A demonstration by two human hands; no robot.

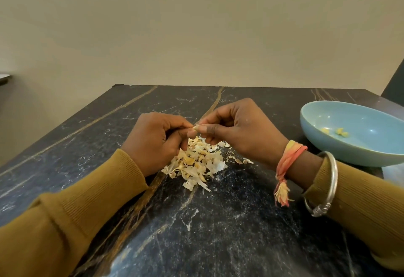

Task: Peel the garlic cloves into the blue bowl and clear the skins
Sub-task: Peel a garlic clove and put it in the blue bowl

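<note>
Both my hands meet above a heap of pale garlic skins (196, 164) on the dark marble table (218, 233). My left hand (153, 141) and my right hand (238, 132) pinch a small garlic clove (195, 127) between their fingertips; only its pale tip shows. The blue bowl (341, 145) stands to the right, beside my right wrist, with a few yellowish peeled cloves (338, 131) inside.
The table's far edge (240, 87) meets a plain beige wall. A few stray skins (242, 160) lie right of the heap. A dark object (395, 82) stands at the far right behind the bowl. A light surface (392, 172) lies under the bowl's near side.
</note>
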